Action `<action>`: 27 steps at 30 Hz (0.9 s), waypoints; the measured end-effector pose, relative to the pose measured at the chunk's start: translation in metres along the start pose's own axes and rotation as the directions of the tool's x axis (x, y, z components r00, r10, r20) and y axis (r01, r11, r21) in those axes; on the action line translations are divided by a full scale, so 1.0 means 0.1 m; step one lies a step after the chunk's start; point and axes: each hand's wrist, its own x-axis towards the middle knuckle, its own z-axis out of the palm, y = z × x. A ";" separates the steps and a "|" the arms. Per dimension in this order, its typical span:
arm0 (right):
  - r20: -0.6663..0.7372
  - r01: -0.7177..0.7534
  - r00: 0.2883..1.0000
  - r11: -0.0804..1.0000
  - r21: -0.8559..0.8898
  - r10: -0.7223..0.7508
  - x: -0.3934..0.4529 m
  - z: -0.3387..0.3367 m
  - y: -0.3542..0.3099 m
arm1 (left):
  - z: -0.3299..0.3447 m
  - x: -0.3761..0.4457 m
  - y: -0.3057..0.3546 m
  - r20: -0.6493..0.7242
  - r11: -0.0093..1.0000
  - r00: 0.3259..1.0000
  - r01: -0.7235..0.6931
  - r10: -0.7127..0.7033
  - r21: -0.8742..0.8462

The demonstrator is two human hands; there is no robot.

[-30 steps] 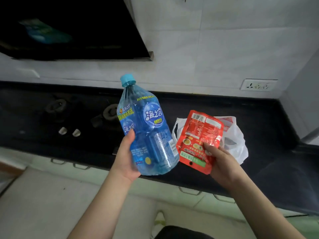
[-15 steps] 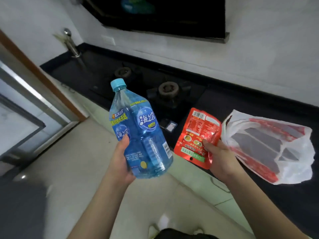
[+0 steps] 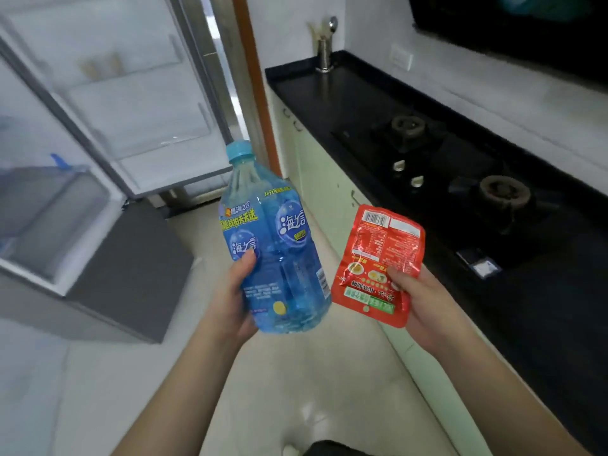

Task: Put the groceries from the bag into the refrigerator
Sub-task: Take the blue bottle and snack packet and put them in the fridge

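My left hand [image 3: 232, 296] grips a large blue drink bottle [image 3: 279, 245] by its lower body, cap up and tilted slightly left. My right hand [image 3: 424, 301] pinches a red food pouch [image 3: 371, 258] at its lower right, thumb on the front. Both items are held over the floor in front of me. The refrigerator [image 3: 108, 245] stands at the left with its door [image 3: 138, 93] swung open, showing pale door shelves and a clear drawer. The grocery bag is out of view.
A black countertop [image 3: 329, 93] with a gas hob [image 3: 460, 172] runs along the right, pale green cabinets [image 3: 322, 179] below it. A tap [image 3: 325, 47] stands at the counter's far end. A wooden door frame [image 3: 253, 77] lies between fridge and counter.
My view has swung left from the counter and bag toward the open refrigerator. Both hands keep the same hold on the bottle and the pouch. The bag has left the view.
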 end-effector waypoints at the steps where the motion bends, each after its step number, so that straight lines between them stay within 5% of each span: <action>1: 0.016 -0.013 1.000 1.000 -0.019 0.013 0.03 0.18 0.05 | -0.16 -0.06 0.11 -0.026 1.000 0.999 -0.020 0.020 -0.005; 13: 0.223 -0.061 0.971 0.992 -0.108 0.084 0.31 2.03 0.54 | -1.45 -0.77 1.08 -0.319 0.972 0.926 -0.229 0.201 -0.053; 27: 0.441 -0.090 0.867 0.944 -0.317 0.231 1.27 3.12 0.64 | -2.11 -0.56 1.54 -0.501 0.919 0.799 -0.393 0.332 -0.017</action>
